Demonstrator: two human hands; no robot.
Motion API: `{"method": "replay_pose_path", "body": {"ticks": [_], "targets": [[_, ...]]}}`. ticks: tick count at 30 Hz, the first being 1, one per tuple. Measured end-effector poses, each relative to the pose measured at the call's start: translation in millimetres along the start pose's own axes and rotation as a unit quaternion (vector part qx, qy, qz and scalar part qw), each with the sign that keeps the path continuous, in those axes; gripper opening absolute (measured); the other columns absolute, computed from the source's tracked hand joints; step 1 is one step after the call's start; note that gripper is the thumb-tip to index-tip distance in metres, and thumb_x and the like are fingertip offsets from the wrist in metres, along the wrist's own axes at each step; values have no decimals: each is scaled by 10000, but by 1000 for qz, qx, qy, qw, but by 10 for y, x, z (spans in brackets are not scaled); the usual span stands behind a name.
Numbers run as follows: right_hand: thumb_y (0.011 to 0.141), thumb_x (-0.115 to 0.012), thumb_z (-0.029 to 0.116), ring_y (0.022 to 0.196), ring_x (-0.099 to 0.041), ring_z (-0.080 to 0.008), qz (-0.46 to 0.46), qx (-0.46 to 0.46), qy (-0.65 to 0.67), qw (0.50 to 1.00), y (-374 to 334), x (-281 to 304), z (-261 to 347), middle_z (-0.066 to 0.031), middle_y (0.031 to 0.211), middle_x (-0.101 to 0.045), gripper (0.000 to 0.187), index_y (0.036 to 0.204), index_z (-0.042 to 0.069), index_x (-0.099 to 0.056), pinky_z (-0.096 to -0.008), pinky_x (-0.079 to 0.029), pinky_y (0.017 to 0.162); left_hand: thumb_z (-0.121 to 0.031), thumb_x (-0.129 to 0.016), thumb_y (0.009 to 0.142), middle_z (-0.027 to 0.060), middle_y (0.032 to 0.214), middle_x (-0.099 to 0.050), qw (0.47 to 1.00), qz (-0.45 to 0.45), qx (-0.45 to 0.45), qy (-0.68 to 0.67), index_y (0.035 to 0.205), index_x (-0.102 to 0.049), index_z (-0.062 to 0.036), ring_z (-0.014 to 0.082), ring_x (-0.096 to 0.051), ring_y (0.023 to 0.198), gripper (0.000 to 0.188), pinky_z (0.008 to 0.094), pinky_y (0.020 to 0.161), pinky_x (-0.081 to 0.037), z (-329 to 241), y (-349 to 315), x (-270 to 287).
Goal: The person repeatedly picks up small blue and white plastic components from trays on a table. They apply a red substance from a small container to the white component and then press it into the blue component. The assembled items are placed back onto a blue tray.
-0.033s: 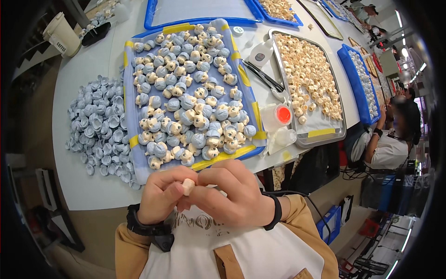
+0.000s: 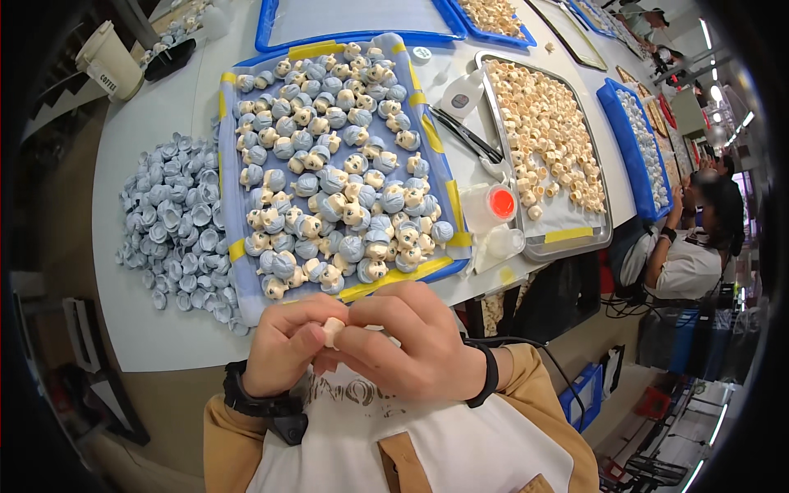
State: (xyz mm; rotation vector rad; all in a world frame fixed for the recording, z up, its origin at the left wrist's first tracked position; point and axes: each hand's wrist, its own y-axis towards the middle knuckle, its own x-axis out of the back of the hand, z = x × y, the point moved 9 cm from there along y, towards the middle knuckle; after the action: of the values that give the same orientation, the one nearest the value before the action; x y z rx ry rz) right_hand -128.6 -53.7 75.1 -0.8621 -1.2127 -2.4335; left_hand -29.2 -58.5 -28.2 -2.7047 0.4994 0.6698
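Note:
Close to my body, just off the table's front edge, a small cream-coloured doll-head part (image 2: 333,330) is pinched between the fingers of both hands. My left hand (image 2: 283,345) closes on it from the left with thumb and fingers. From the other side my right hand (image 2: 411,341) grips it with curled fingers. Most of the part is covered by the fingertips. Right beyond the hands lies a blue tray (image 2: 460,261) lined with a sheet and yellow tape. It bears many small doll heads (image 2: 352,215) with pale blue hair and painted faces.
Left of the tray lies a heap of pale blue hollow caps (image 2: 177,218). On the right, a metal tray (image 2: 606,234) holds cream parts (image 2: 546,123). Between the trays are tweezers (image 2: 464,131), a white bottle (image 2: 462,94) and a red-topped jar (image 2: 491,205). A co-worker (image 2: 690,255) sits at right.

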Motion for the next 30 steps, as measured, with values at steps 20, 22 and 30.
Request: {"method": "replay_pose_path", "body": {"ticks": [20, 22, 30], "targets": [[609, -678, 52, 662, -555, -207, -24, 18, 41, 999, -11, 141, -38, -100, 872, -582, 381, 977, -24, -617, -286, -446, 574, -284, -489, 919, 120, 961, -569, 995, 96, 23, -7, 1025, -588, 48, 123, -571, 656, 363, 215, 543, -457, 20, -21, -111], [569, -690, 23, 644, -559, -210, -35, 4, 38, 999, -58, 374, -113, -91, 826, -589, 412, 973, -14, -624, -280, -441, 573, -193, -453, 927, 131, 1000, -572, 998, 49, 36, -8, 1096, -563, 51, 129, -574, 684, 316, 221, 584, -470, -35, -27, -112], [693, -655, -5, 706, -580, -196, -16, -273, -170, 947, -124, 1312, -1096, -109, 786, -601, 214, 901, -13, -610, -277, -450, 647, -155, -553, 868, 201, 996, -599, 998, 13, 12, -68, 1144, -498, 55, 132, -593, 695, 350, 220, 578, -485, -61, -62, 10]]}}
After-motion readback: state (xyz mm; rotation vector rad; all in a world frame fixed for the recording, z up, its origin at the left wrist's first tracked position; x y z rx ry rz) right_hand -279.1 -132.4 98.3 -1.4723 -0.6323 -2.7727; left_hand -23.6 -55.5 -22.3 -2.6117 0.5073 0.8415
